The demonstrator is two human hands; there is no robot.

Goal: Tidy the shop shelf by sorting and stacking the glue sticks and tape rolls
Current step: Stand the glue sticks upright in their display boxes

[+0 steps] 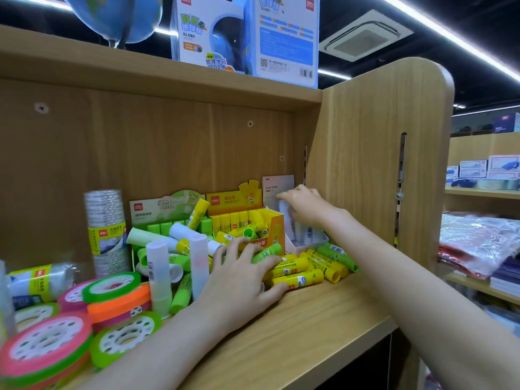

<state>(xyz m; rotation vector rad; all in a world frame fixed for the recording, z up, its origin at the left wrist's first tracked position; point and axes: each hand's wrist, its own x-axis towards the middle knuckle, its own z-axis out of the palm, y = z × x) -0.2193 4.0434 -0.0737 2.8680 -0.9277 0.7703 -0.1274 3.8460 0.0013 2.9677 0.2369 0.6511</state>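
Fingers (292, 197) of the right hand (305, 205) pinch a white glue stick (285, 209), lowering it into the white box (306, 240) beneath them, likely sorting by colour. Left hand (239, 280) fingers curl over a green stick (266, 253), gathering it; yellow sticks (298, 280) lie just beyond, tape rolls (115, 288) well off on the shelf (323, 313).

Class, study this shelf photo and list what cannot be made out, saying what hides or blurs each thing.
Head view only:
- Item in the right hand: motion-blurred and white, partly covered by fingers.
- Contents of the white display box: hidden by that hand.
- Glue sticks under the left hand: covered by the palm.
- Tape rolls at lower left: cut off by the frame edge.
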